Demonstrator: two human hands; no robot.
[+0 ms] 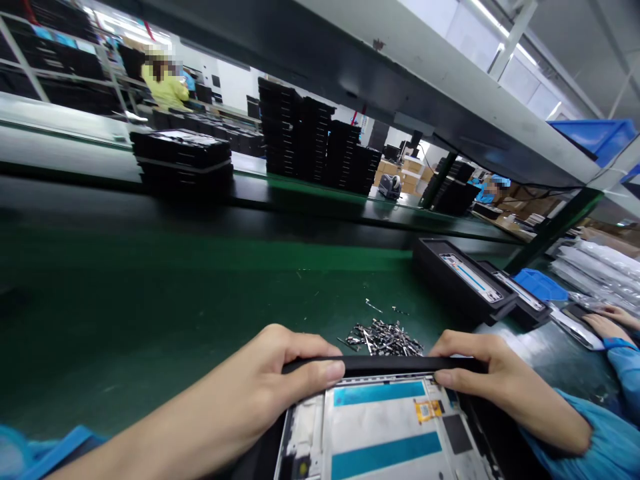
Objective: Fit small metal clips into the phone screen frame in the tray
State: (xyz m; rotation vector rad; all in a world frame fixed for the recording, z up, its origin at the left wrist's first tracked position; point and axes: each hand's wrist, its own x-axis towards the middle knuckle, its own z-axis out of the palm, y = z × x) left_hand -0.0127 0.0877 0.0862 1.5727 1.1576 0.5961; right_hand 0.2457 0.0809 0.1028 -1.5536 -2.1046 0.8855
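Between my hands at the bottom of the view is a black foam tray holding a silver tablet housing with blue strips and a small orange flex cable. My left hand grips the tray's far rim at the left, its thumb lying over the top edge. At the right end of that rim, my right hand is closed the same way, thumb on top. Just beyond the rim lies a heap of small metal parts on the green worktop. The tray's near side is cut off by the frame.
Black foam trays with device frames stand at the right, near a blue bin. A co-worker's hands are at the far right. Stacked black trays line the ledge behind. A grey shelf beam crosses overhead.
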